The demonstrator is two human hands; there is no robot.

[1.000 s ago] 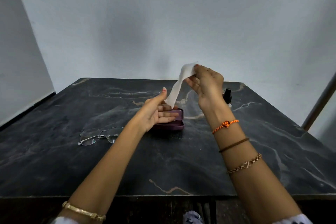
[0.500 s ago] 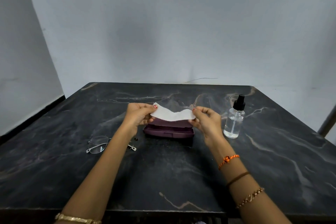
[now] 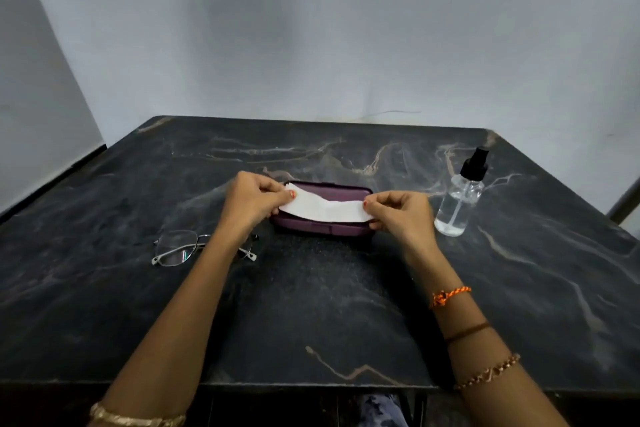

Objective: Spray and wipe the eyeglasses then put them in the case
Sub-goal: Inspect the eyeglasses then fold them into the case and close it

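Since a second ago, the white rectangular wiping cloth (image 3: pixel 325 210) is being lowered and stretched flat; left hand (image 3: pixel 254 203) and right hand (image 3: pixel 401 215) are pinching its ends above the purple hard case (image 3: pixel 322 227). The thin metal-framed eyeglasses (image 3: pixel 180 248) are lying just left; keeping the cloth taut should be helping.

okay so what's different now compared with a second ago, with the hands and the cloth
The right hand came down from holding the cloth up by one end. The left hand took the other end, so both now stretch it flat over the case. The glasses, spray bottle and case stayed put on the table.
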